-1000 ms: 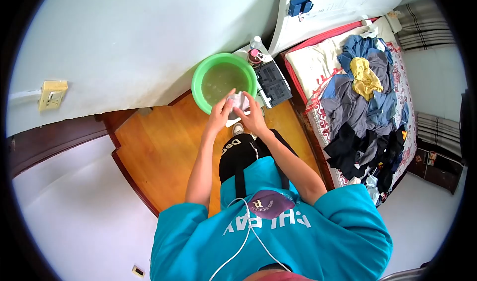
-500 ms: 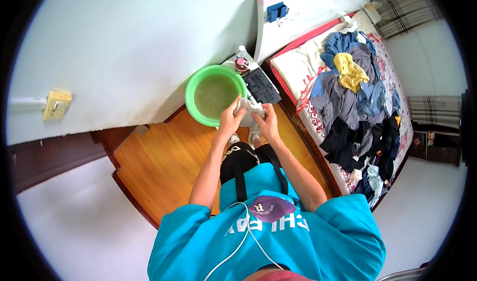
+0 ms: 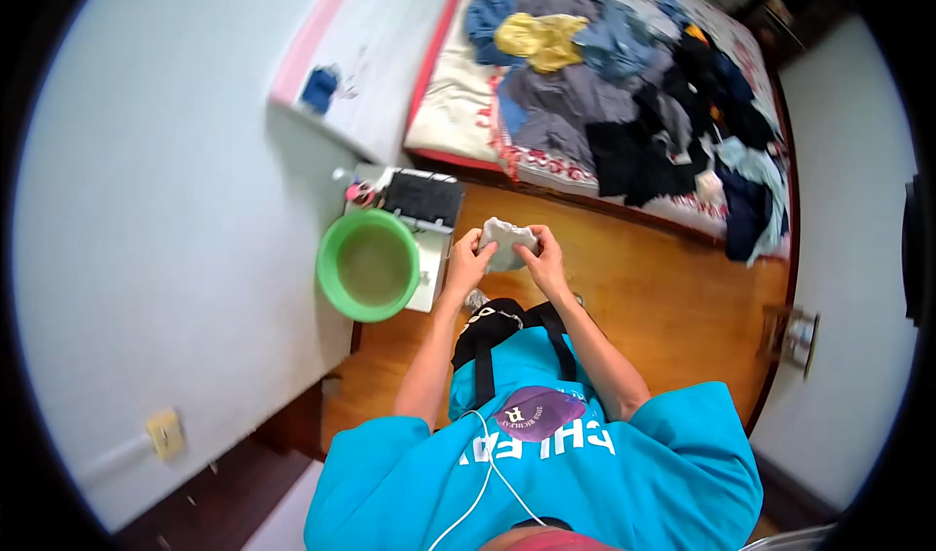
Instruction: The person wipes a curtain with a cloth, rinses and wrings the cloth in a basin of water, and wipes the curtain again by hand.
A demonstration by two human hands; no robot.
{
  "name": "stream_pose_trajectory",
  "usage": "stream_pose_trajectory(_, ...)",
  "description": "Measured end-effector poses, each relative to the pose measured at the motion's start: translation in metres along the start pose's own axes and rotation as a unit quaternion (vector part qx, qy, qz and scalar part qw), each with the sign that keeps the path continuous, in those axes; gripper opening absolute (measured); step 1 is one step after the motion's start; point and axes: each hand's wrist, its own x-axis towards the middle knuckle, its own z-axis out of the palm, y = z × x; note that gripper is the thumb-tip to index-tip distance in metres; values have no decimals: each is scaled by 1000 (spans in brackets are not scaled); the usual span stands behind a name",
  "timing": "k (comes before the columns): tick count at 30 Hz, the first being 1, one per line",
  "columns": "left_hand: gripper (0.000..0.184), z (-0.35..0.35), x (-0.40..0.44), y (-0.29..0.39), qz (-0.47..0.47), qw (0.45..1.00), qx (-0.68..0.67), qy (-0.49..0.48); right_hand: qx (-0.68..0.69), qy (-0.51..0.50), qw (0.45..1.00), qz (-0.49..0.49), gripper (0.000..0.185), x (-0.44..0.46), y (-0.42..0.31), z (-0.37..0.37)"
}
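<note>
My left hand [image 3: 468, 259] pinches one side of a small whitish-grey cloth [image 3: 507, 246]. On the opposite side, the thumb and fingers of my right hand [image 3: 546, 258] are closed on the same cloth. It hangs between both hands in front of my body, its upper edge bunched and uneven. To the left of my left hand is a green basin [image 3: 367, 311] of murky brownish water [image 3: 373, 262], resting at least partly on a small white table [image 3: 426, 274]. The cloth is apart from the basin.
A black flat case [image 3: 422, 198] and a pink-topped container [image 3: 361, 193] sit behind the basin. Ahead, a bed [image 3: 450, 102] carries a heap of clothes, including a yellow garment [image 3: 542, 42] and black garments [image 3: 634, 159]. Wooden floor [image 3: 663, 268] lies between the bed and me.
My view and body have turned right, so the basin now sits farther left and the bed straight ahead. The cloth has moved away from the basin's edge, still in both hands.
</note>
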Motion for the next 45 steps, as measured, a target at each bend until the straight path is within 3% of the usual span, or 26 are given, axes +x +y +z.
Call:
stream_pose_trajectory(2, 15, 34, 11, 14, 34, 998, 55, -22, 18, 48, 999, 11, 31, -7, 4, -33)
stream_pose_trajectory(6, 17, 119, 23, 33, 79, 990, 38, -110, 16, 152, 988, -20, 34, -30, 14, -108)
stream_pose_trajectory(12, 20, 265, 10, 73, 112, 940, 90, -308, 45, 311, 949, -5, 35, -85, 39, -230)
stream_pose_trajectory(20, 21, 448, -45, 72, 116, 886, 133, -429, 35, 482, 874, 39, 32, -167, 86, -377)
stream_pose_trajectory(35, 19, 741, -76, 65, 104, 769, 107, -621, 25, 676, 729, 105, 29, -230, 135, -581)
stream_pose_trajectory(45, 17, 955, -75, 81, 67, 634, 108, -763, -25, 779, 606, 162, 29, -234, 151, -733)
